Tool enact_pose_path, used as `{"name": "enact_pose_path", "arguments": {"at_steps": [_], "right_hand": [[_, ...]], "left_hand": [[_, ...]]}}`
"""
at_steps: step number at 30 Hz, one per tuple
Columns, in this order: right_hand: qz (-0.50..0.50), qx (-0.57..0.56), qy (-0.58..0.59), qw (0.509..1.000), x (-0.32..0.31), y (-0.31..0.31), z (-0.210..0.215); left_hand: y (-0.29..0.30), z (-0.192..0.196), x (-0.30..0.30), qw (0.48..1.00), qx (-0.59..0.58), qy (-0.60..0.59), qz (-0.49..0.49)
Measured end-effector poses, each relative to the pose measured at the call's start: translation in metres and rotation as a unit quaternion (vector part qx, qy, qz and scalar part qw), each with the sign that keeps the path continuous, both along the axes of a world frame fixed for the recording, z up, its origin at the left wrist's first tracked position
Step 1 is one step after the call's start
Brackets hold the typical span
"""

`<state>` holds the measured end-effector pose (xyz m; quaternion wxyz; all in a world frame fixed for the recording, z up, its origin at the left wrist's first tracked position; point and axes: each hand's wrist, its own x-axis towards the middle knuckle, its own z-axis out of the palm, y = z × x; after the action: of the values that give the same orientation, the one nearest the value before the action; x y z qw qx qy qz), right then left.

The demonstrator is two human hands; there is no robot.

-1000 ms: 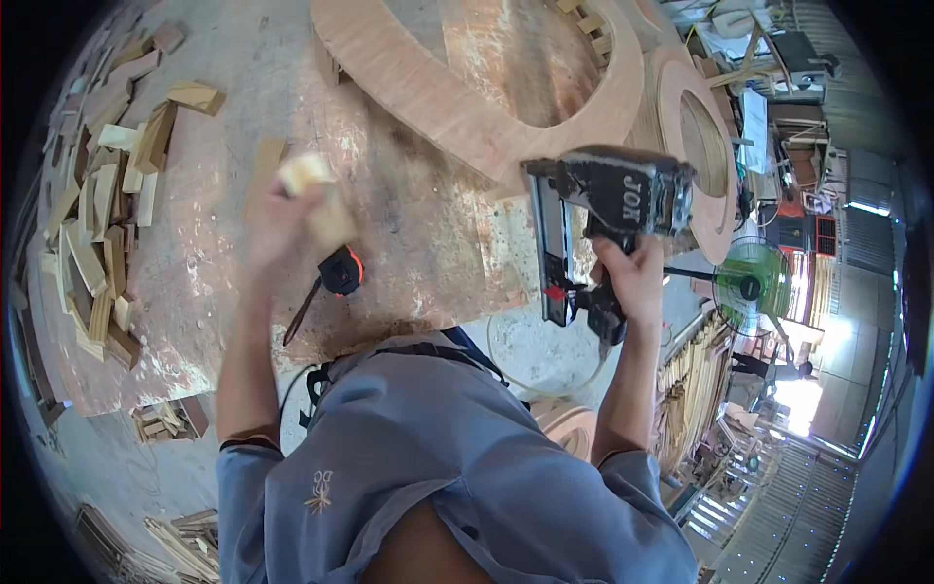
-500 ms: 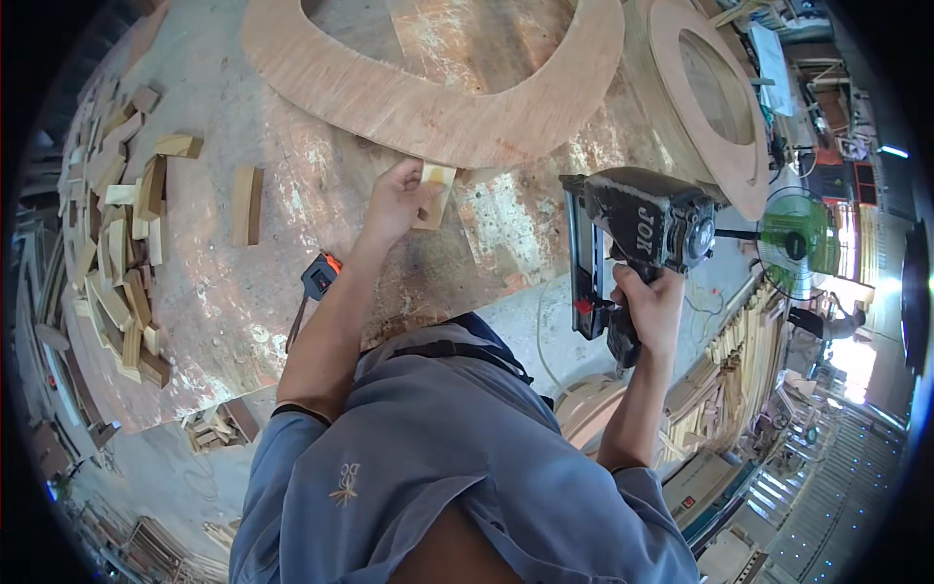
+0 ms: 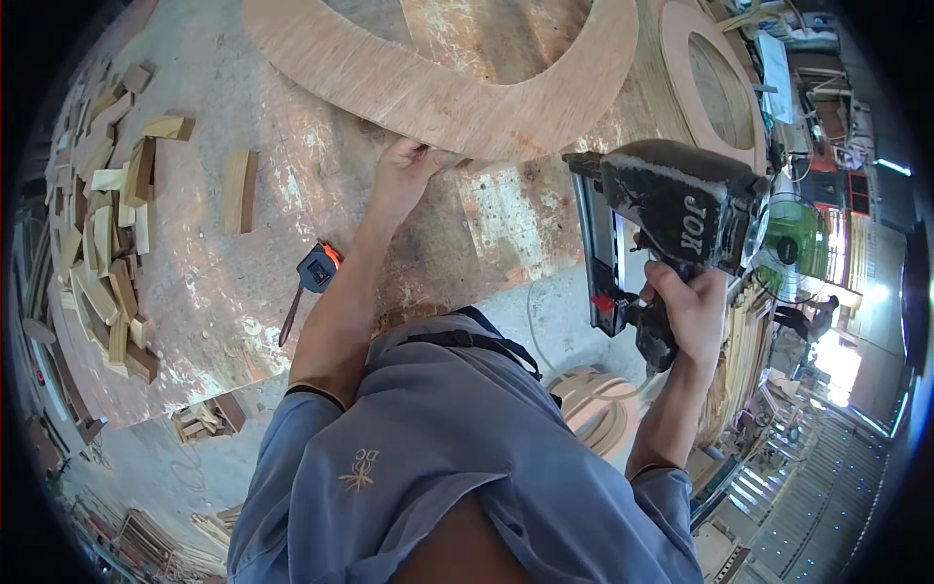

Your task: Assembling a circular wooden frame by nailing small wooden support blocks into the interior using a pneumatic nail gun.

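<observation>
My left hand reaches to the near edge of a large curved plywood ring on the workbench. Its fingers are bent and partly hidden beneath that edge, around a small wooden block that is almost wholly covered by the ring. My right hand is wrapped round the handle of a black nail gun. The gun is held up at the bench's right side, its nose close to the ring's near right edge. An orange and black tape measure lies beside my left forearm.
Wooden blocks are heaped along the bench's left side, with a single block apart from them. Another plywood ring lies at the far right. A green fan stands beyond the nail gun. Curved plywood pieces rest on the floor.
My left hand has pushed the wooden block forward under the ring, and the block has nearly gone from sight. My right hand has shifted the nail gun slightly right.
</observation>
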<state>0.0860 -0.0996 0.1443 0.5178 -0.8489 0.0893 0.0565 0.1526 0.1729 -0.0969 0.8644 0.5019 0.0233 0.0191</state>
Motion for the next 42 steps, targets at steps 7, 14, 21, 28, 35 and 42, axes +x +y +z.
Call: {"name": "enact_pose_path", "arguments": {"at_steps": [7,14,21,28,35,42], "right_hand": [[0.107,-0.075,0.066,0.989,0.037,0.026,0.018],[0.225,-0.128,0.11,0.96,0.07,0.069,0.023],[0.255,-0.132,0.124,0.95,0.083,0.092,0.027],[0.29,-0.208,0.133,0.924,0.088,0.098,0.025],[0.304,-0.234,0.088,0.919,0.085,0.09,0.02],[0.254,-0.177,0.09,0.947,0.078,0.093,0.031]], "left_hand": [[0.004,-0.004,0.002,0.999,0.011,0.031,-0.03],[-0.001,-0.019,0.004,0.998,-0.061,-0.005,-0.022],[-0.003,-0.021,0.007,0.996,-0.082,-0.006,-0.019],[-0.004,-0.028,0.008,0.998,-0.058,-0.007,-0.021],[-0.003,-0.026,0.007,0.996,-0.082,-0.015,-0.02],[0.035,0.002,0.018,0.991,-0.031,0.121,-0.057]]}}
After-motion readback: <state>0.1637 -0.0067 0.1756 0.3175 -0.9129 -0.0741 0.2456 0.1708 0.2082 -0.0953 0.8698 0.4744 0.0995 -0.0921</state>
